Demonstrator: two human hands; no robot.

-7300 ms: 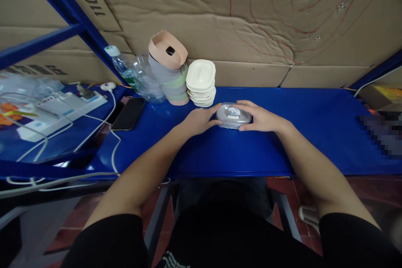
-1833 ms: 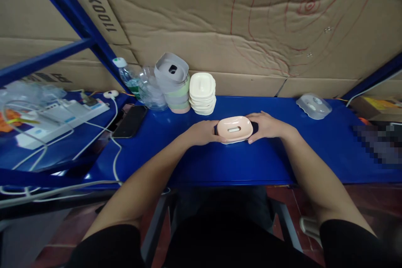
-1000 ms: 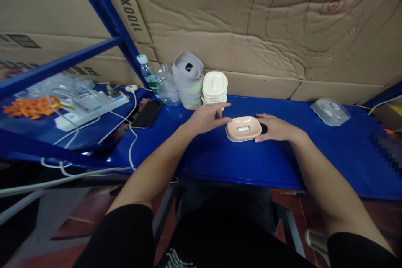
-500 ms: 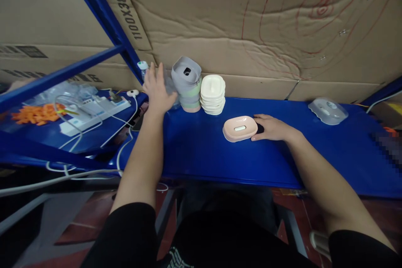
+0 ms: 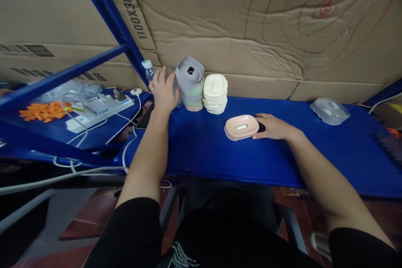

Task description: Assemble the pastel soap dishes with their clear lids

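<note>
In the head view, a pink soap dish [image 5: 241,127] with a pale slot in its middle sits on the blue table, a thin translucent edge showing beneath it. My right hand [image 5: 270,127] grips its right end between thumb and fingers. Farther left, my left hand [image 5: 165,95] reaches over some clear plastic pieces [image 5: 173,78], fingers apart; whether they touch is hard to tell. Right beside it stands a leaning stack of grey, green and pink dish parts [image 5: 191,79]. A stack of cream-coloured trays [image 5: 215,94] stands against its right side.
A translucent lid [image 5: 330,111] lies at the table's right. Behind my left hand is a bottle with a pale cap [image 5: 147,65]. Left of the blue frame post [image 5: 109,12] are a power strip [image 5: 100,113], cables and orange pieces [image 5: 44,111]. Cardboard [image 5: 220,16] backs the table.
My left hand has drawn down slightly and its fingers have come in over the clear plastic pieces. My right hand stays at the soap dish. The view has shifted a little.
</note>
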